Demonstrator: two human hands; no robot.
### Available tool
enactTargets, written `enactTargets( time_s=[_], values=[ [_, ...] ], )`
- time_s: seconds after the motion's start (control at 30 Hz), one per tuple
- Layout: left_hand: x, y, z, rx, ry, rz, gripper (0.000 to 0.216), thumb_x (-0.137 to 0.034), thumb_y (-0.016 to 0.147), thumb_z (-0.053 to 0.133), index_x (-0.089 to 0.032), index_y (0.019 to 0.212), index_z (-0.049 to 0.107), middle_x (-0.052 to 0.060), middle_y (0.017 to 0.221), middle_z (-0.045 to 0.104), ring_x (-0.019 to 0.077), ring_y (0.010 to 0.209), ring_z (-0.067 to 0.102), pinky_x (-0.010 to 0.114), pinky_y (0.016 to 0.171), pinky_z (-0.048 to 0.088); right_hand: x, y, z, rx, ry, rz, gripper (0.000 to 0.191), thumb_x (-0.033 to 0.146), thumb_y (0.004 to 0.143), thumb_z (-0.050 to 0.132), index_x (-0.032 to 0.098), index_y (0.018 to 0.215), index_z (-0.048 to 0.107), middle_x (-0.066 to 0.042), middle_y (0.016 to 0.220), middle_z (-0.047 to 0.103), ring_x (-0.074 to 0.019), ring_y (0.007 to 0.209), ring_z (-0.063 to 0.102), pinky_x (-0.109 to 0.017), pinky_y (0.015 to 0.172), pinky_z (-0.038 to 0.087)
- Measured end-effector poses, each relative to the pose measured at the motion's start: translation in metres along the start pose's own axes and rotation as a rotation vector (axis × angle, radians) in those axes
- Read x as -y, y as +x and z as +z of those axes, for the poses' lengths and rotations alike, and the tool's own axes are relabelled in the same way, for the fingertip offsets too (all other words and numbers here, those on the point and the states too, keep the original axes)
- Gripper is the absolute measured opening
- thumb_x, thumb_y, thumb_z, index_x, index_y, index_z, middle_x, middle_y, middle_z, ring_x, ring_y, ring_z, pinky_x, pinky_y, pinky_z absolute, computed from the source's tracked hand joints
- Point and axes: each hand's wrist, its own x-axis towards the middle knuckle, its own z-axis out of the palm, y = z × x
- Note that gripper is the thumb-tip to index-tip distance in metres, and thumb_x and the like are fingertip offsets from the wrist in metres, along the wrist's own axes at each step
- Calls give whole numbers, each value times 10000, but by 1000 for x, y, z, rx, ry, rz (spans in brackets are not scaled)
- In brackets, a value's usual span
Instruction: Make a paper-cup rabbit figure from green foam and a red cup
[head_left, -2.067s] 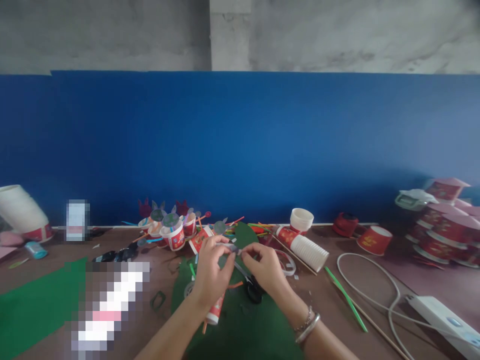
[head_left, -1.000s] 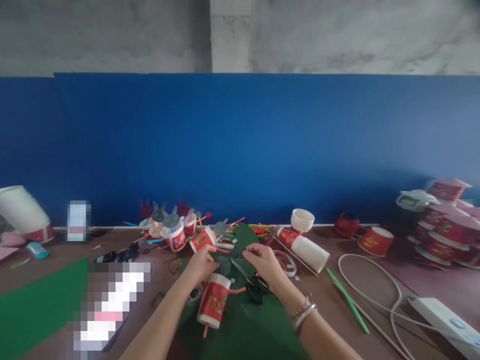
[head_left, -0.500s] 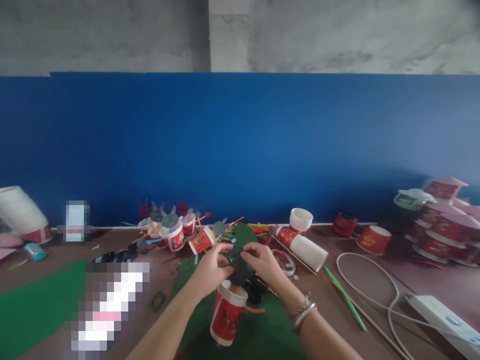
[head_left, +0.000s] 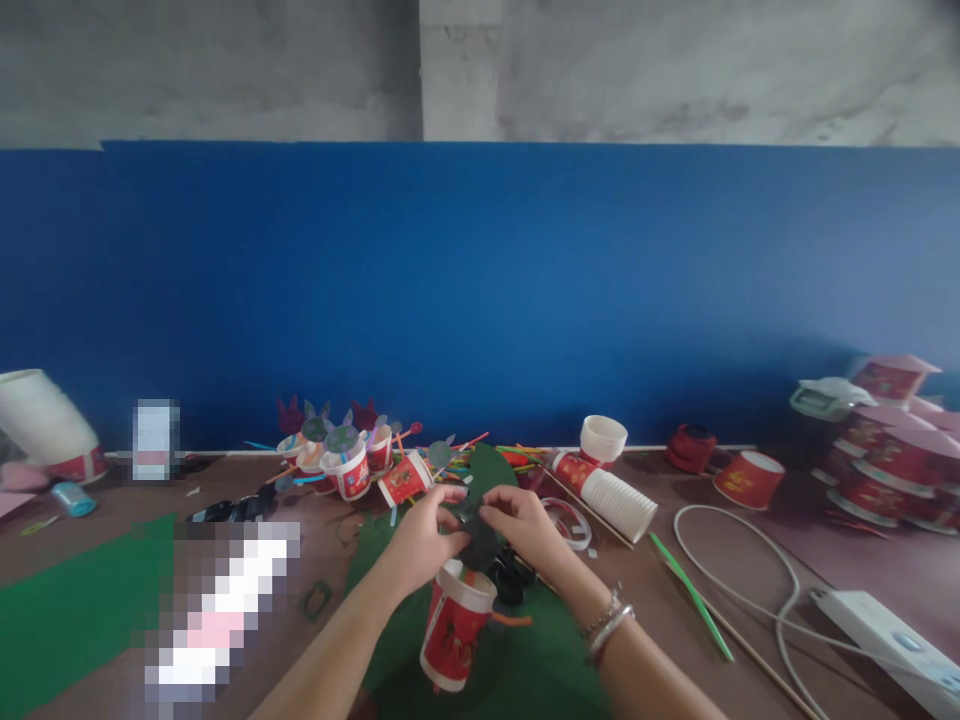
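My left hand (head_left: 426,530) and my right hand (head_left: 525,522) meet at a dark round paper cutout (head_left: 482,550), each pinching its upper part. The cutout stands just above the rim of a red paper cup (head_left: 459,632) with a white lip, which leans slightly. An orange strip shows inside the cup mouth, and an orange straw (head_left: 512,621) sticks out to the cup's right. Behind the cup, black-handled scissors (head_left: 512,578) lie on dark green paper (head_left: 540,665). The fingers partly cover the cutout's top.
Several cups with eared cutouts (head_left: 341,440) stand at the back left. Stacked paper cups (head_left: 619,503) lie at the back right. A white cable (head_left: 787,570) runs to a power strip (head_left: 889,640). Green paper (head_left: 82,605) lies at left, and a green straw (head_left: 697,605) at right.
Almost nothing differs. Both hands keep their pinch on the dark cutout, with only a very slight shift of the fingers and the view.
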Motion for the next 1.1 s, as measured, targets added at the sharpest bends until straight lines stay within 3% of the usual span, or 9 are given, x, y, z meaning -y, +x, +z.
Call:
enactTargets(
  time_s=[0.23, 0.5, 0.7, 0.83, 1.0, 1.1],
  values=[
    [2, 2, 0, 18, -23, -11, 463, -120, 640, 609, -191, 1088, 521, -17, 689, 601, 167, 687, 596, 272, 650, 447, 0, 1, -1, 25, -2, -7, 113, 243, 720, 561, 136, 719, 595, 31, 597, 529, -99, 562, 461, -211, 541, 356],
    [4, 3, 0, 39, -18, -37, 476, -123, 629, 607, -179, 1096, 534, -4, 710, 613, 169, 692, 596, 259, 629, 440, -1, 1, 0, 57, -26, 3, 170, 139, 630, 612, 144, 799, 591, 12, 665, 591, -123, 621, 524, -223, 570, 395],
    [5, 6, 1, 92, 61, 12, 132, -192, 664, 596, -137, 771, 649, 41, 739, 653, 190, 735, 600, 266, 648, 431, 10, -5, 0, 25, -109, -60, 271, 80, 631, 564, 174, 883, 527, 48, 633, 553, -110, 593, 514, -217, 568, 392],
    [1, 4, 0, 84, 102, 33, 97, -206, 686, 571, -139, 673, 640, 29, 664, 646, 184, 689, 593, 264, 626, 415, 10, -4, 0, 12, -102, -17, 272, 120, 630, 608, 185, 873, 504, 64, 579, 546, -112, 566, 519, -213, 548, 389],
    [4, 6, 1, 45, 51, 25, 236, -203, 670, 590, -129, 888, 643, 44, 749, 670, 190, 714, 609, 267, 635, 437, 8, -3, 1, 3, -96, 19, 209, 162, 660, 603, 180, 849, 516, 39, 556, 615, -117, 520, 534, -207, 501, 366],
    [4, 8, -3, 12, 105, 30, 191, -228, 672, 593, -132, 827, 651, 56, 782, 680, 203, 751, 609, 271, 661, 432, 8, -2, 2, -1, -56, 57, 177, 203, 696, 577, 167, 864, 533, 11, 578, 647, -128, 519, 561, -209, 487, 370]
  ],
)
